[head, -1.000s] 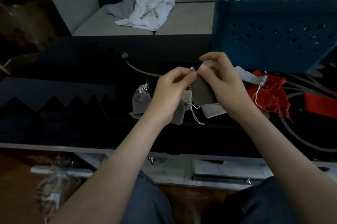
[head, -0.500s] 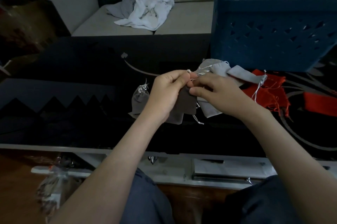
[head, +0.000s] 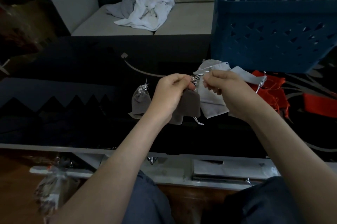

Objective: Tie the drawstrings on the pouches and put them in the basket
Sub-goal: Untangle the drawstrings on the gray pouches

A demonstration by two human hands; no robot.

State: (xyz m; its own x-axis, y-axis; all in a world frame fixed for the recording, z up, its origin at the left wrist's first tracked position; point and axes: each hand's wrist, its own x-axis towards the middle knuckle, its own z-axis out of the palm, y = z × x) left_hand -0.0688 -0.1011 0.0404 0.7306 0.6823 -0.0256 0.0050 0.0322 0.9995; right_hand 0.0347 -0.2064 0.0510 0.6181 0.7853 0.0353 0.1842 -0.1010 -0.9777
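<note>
Left hand [head: 169,94] and right hand [head: 228,89] each pinch the silver drawstring [head: 196,80] of a dark grey pouch [head: 189,105] hanging below them, likely mid-knot; next, pull it tight, then lift to the blue basket [head: 273,32] at two o'clock

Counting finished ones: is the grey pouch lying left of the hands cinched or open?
Cinched: the grey pouch narrows to a gathered neck, silver strings bunched on top. Whether knotted, cannot tell.
</note>
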